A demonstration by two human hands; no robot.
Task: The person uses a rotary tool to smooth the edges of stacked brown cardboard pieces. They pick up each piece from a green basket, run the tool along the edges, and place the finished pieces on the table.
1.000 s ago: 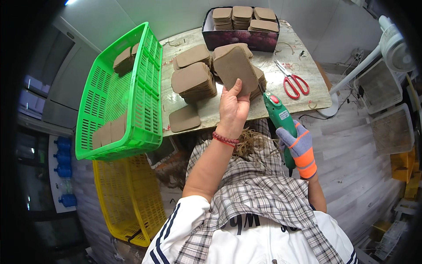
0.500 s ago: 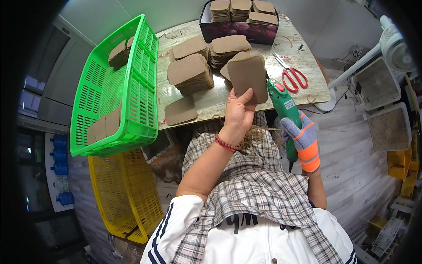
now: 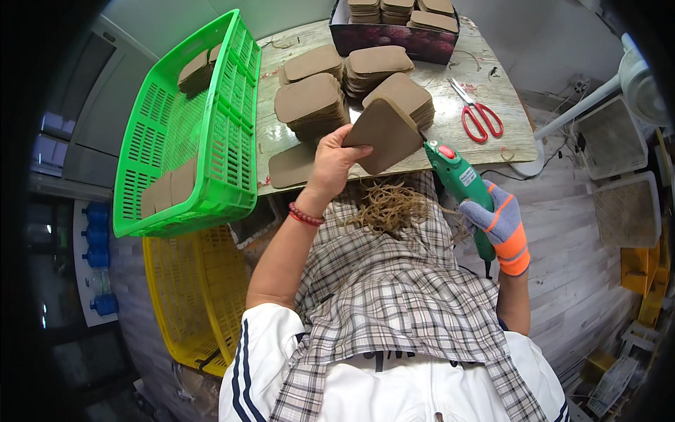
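Observation:
My bare left hand [image 3: 332, 163] pinches a brown flat pad [image 3: 383, 142] with rounded corners, thumb on top, and holds it tilted over the table's near edge. In my gloved right hand [image 3: 499, 224] is a green electric cutter [image 3: 457, 174] with a red button. Its dark tip is at the pad's right corner; whether it touches I cannot tell. Behind the held pad stand several stacks of like pads, among them a near-left stack [image 3: 309, 109] and a right stack [image 3: 411, 98]. One pad [image 3: 292, 167] lies by the near edge. Curly brown trimmings [image 3: 394, 206] rest on my checked apron.
Red-handled scissors [image 3: 481, 121] lie on the table's right part. A dark box [image 3: 394, 41] of pads stands at the back. To the left is a green crate [image 3: 228, 148] with pads, above a yellow crate [image 3: 183, 295]. A white fan [image 3: 640, 88] stands at right.
My left hand has moved left and turned the pad from nearly upright to slanted. The cutter stays beside the pad's edge, and more of the trimmings on my apron shows.

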